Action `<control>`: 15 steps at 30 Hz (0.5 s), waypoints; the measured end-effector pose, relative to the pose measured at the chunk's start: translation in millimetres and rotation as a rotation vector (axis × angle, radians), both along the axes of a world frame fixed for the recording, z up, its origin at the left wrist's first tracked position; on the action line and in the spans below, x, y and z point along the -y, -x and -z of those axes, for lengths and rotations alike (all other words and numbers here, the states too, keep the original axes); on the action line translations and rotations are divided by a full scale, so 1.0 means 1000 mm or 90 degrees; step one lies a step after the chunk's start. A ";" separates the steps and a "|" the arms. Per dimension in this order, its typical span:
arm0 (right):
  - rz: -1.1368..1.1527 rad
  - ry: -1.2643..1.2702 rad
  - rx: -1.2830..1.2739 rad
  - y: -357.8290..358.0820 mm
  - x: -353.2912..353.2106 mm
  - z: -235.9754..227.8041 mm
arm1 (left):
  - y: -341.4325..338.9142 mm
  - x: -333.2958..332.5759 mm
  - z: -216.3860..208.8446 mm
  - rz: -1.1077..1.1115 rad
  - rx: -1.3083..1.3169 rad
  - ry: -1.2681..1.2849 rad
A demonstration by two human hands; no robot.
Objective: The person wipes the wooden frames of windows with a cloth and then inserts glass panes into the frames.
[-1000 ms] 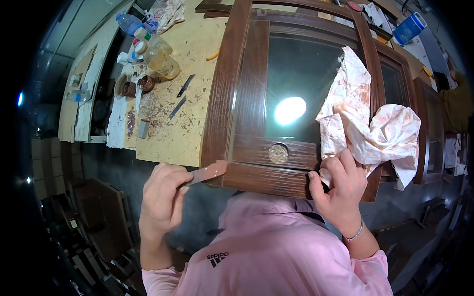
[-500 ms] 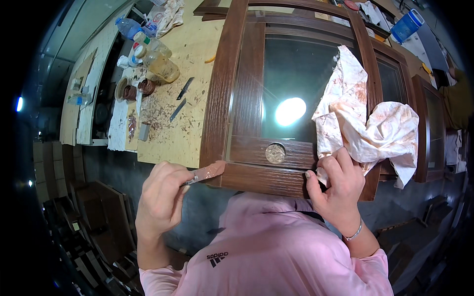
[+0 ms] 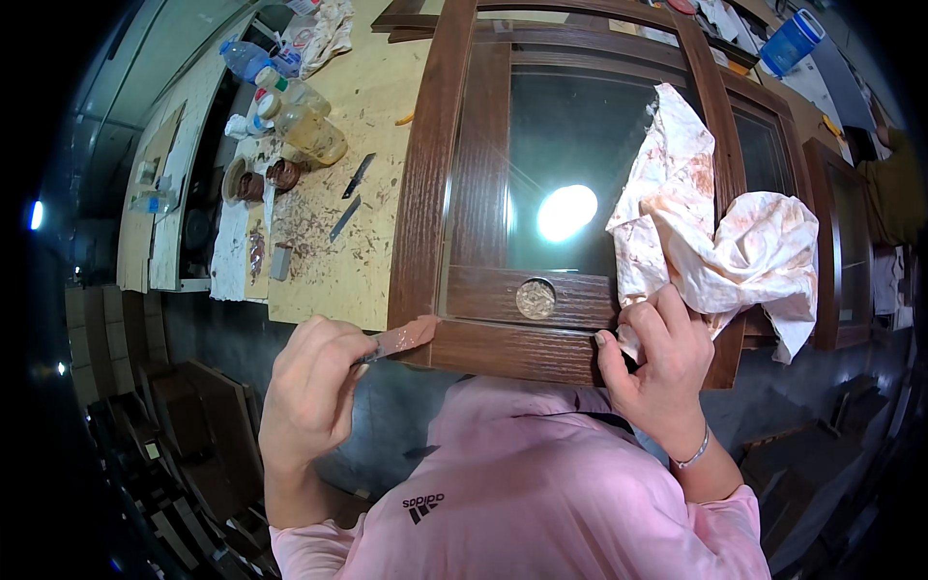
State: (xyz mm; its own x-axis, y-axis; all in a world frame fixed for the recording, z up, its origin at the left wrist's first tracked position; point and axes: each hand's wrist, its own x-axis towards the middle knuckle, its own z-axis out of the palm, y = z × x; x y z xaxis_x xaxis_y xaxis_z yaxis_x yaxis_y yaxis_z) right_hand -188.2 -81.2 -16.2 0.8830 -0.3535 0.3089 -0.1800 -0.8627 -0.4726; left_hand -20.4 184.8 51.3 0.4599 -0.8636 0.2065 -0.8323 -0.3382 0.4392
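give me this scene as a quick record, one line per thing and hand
workpiece: dark brown wood-framed glass panel
draped on it: crumpled white fabric cloth with brown stains, toward its right side
left hand: holds a flat scraper smeared with reddish-brown paste, tip at the panel's lower left corner
right hand: curled at the panel's lower edge, touching the cloth; grip unclear
beside it: pale yellow flat board, left of the panel

scraper partly hidden, frame cut off
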 end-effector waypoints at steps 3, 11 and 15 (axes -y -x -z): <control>-0.002 0.003 0.005 0.000 0.000 0.000 | -0.001 -0.001 -0.002 -0.004 -0.013 0.004; 0.007 0.015 0.005 -0.001 0.001 0.000 | -0.005 -0.021 0.006 -0.132 -0.081 0.129; 0.019 0.028 -0.001 -0.002 -0.003 0.002 | -0.007 -0.042 0.034 -0.276 -0.356 0.362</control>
